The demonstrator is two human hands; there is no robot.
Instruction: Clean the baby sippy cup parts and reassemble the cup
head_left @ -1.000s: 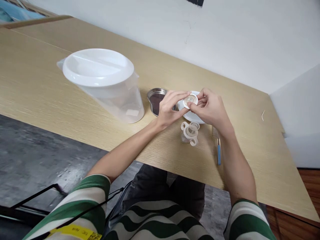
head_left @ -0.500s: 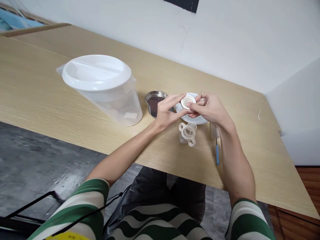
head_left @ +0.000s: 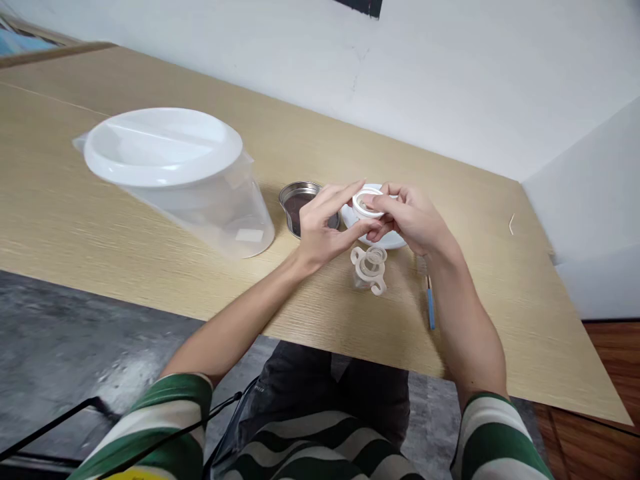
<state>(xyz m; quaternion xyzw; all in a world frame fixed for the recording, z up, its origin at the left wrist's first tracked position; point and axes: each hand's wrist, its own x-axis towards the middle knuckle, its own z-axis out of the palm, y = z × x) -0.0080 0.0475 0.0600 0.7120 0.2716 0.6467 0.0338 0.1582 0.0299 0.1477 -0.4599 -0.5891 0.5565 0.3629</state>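
Note:
Between both hands, above the table, is a small white round ring-shaped cap (head_left: 358, 203). My left hand (head_left: 325, 223) pinches its rim from the left, thumb below and fingers above. My right hand (head_left: 411, 217) grips it from the right, its thumb pressed into the cap's opening. Behind the hands lies a white plate (head_left: 395, 241), partly covered by them. Just below stands a small clear bottle part with a frosted two-handled collar (head_left: 371, 268). A brush with a blue handle (head_left: 431, 308) lies by my right forearm, its bristles partly hidden.
A large translucent pitcher with a white lid (head_left: 165, 143) stands on the left. A kidney-shaped metal tray (head_left: 289, 212) sits behind my left hand. On the right of the wooden table (head_left: 505, 320) lies a thin white strip (head_left: 511, 224). The wall (head_left: 450, 80) bounds the far side.
The cap has tilted, now showing more of its side, and my right thumb has moved further over its opening. The whole view has shifted slightly.

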